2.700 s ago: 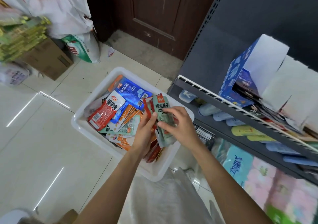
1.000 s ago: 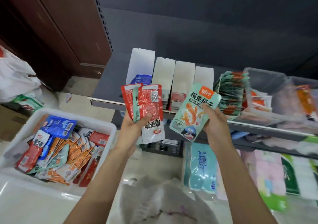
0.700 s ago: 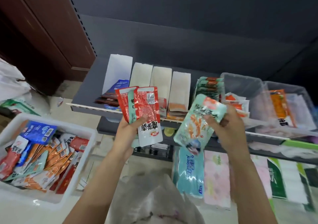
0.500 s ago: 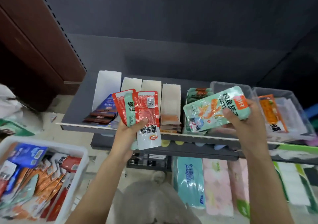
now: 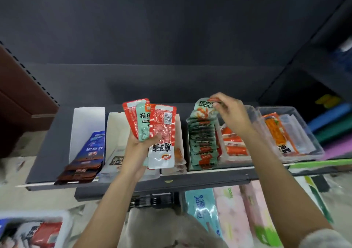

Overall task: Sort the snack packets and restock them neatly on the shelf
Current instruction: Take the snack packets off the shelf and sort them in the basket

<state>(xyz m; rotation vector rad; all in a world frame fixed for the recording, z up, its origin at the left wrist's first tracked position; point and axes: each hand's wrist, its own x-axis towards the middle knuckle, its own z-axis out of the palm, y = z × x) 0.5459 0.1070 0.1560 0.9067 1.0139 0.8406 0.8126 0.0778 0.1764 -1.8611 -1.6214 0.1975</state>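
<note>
My left hand point(image 5: 140, 144) grips a fan of snack packets point(image 5: 154, 121), red-and-white ones with a mint-green one between them, held upright in front of the dark shelf point(image 5: 47, 152). My right hand point(image 5: 231, 114) pinches the top edge of a mint-green packet point(image 5: 204, 108) that stands at the back of a row of matching green packets point(image 5: 202, 144) on the shelf. The white bin of mixed packets point(image 5: 34, 230) shows at the bottom left corner.
White cardboard dividers point(image 5: 87, 125) on the shelf hold blue packets point(image 5: 93, 146) and others. Clear plastic tubs point(image 5: 291, 133) with orange snacks stand to the right. Tissue packs point(image 5: 228, 215) fill the lower shelf. A wooden door point(image 5: 21, 99) is at far left.
I turned from the bin to the shelf. My right hand carried the green packet up and right, and now sets it upright behind the green row. My left hand keeps its packets.
</note>
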